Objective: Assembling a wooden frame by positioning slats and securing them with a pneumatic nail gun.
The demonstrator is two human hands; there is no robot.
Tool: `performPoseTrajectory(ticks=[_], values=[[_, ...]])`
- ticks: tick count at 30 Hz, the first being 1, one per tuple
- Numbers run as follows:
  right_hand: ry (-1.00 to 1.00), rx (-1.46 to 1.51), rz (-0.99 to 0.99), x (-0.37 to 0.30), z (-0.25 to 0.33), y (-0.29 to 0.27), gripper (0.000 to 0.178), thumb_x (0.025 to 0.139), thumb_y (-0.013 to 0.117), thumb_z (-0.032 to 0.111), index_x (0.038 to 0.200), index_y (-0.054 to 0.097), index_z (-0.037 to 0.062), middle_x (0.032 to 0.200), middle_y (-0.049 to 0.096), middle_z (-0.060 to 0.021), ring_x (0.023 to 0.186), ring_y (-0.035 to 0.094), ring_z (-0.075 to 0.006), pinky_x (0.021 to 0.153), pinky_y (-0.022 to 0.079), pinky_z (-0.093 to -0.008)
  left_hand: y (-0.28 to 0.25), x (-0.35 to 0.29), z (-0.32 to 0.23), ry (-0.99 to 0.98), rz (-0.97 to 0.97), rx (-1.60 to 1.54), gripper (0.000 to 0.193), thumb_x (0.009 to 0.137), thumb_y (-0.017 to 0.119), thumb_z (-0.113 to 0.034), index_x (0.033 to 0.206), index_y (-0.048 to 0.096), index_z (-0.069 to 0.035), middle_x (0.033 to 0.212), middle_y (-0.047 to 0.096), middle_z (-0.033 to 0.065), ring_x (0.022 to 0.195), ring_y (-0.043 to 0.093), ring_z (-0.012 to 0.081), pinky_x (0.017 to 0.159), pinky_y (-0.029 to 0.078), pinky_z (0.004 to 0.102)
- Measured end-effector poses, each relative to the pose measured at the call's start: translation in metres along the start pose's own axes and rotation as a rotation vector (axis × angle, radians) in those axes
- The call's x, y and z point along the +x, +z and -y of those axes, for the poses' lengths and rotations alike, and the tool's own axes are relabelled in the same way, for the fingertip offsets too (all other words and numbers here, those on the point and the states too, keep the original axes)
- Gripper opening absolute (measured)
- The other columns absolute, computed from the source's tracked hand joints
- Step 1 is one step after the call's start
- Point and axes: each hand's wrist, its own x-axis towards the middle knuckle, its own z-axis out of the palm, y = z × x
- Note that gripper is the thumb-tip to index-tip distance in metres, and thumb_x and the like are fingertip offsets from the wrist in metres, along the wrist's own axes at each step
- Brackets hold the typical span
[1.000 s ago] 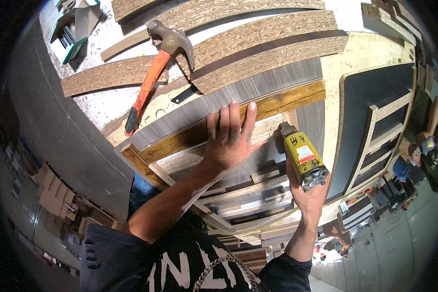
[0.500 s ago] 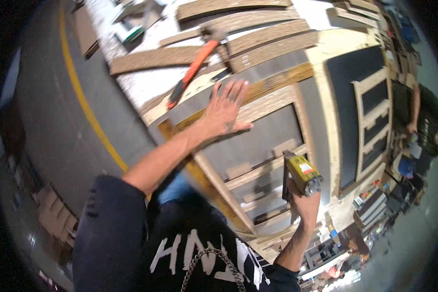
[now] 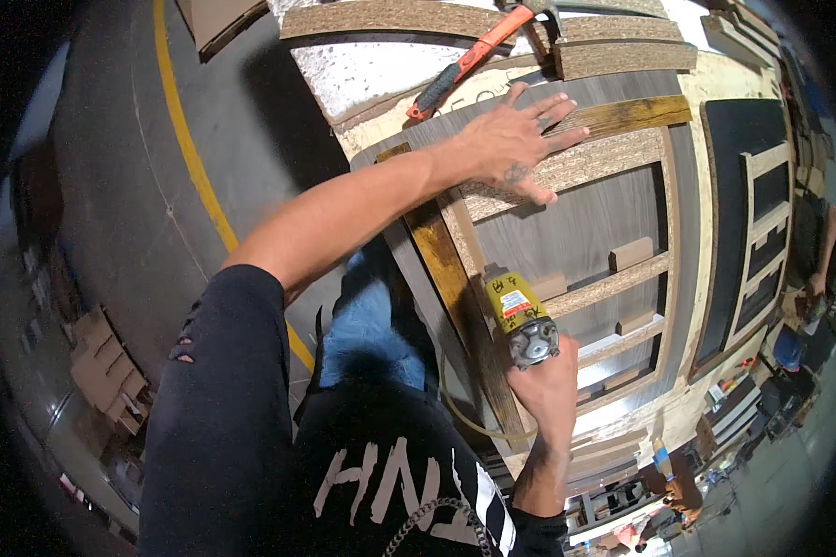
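My left hand [image 3: 520, 144] lies flat with its fingers spread, on the far end of a chipboard frame [image 3: 613, 165] and the dark-stained wooden strip [image 3: 636, 116] beside it. My right hand [image 3: 548, 385] grips a yellow air nail gun [image 3: 514, 302]; its handle is mostly hidden by the hand. The gun's head is above the frame's left side, close to a second stained strip [image 3: 441, 255]. Frame and strips rest on a grey wood-grain panel [image 3: 567, 227]. Small chipboard blocks [image 3: 630, 252] stand against the frame's crosspieces.
Beyond my left hand lies a hammer [image 3: 474, 63] with an orange and black handle, near chipboard strips [image 3: 622, 58]. A yellow hose [image 3: 464, 420] curves by the near edge. To the right are a dark panel with another frame [image 3: 751, 223] and a person [image 3: 822, 251].
The nail gun in my right hand has moved left, from over the crosspieces to the frame's left side. My left hand stays flat on the far end. The whole view has shifted.
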Motion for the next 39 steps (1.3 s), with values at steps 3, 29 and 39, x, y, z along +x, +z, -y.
performPoseTrajectory(ticks=[3,29,39], values=[[-0.001,0.128,-0.024,0.008,0.003,0.010,0.031,0.071,0.066,0.003,0.102,0.065,-0.0013,0.082,0.068,-0.0240,0.082,0.068,-0.0417,0.072,0.053,-0.0438,0.002,-0.001,-0.001,-0.003,0.000,0.018,0.102,0.079,0.049,-0.080,0.158,0.023,-0.021,0.161,0.018,0.0224,0.150,0.017,0.0362,0.117,0.012,0.0675],[-0.024,-0.115,-0.122,0.046,0.036,0.035,0.037,0.068,0.079,0.010,0.099,0.061,0.0017,0.076,0.066,-0.0210,0.070,0.065,-0.0418,0.066,0.050,-0.0437,-0.011,0.001,0.002,0.060,0.050,-0.032,0.091,0.085,0.055,-0.067,0.155,0.029,-0.015,0.157,0.022,0.0282,0.150,0.014,0.0365,0.112,0.017,0.0722],[0.070,-0.106,-0.080,0.051,0.046,0.027,0.045,0.067,0.072,0.005,0.111,0.066,-0.0024,0.076,0.067,-0.0199,0.067,0.065,-0.0363,0.067,0.050,-0.0391,-0.008,0.003,0.002,0.049,0.033,-0.088,0.091,0.081,0.061,-0.063,0.154,0.033,-0.016,0.158,0.023,0.0272,0.150,0.017,0.0367,0.113,0.015,0.0727]])
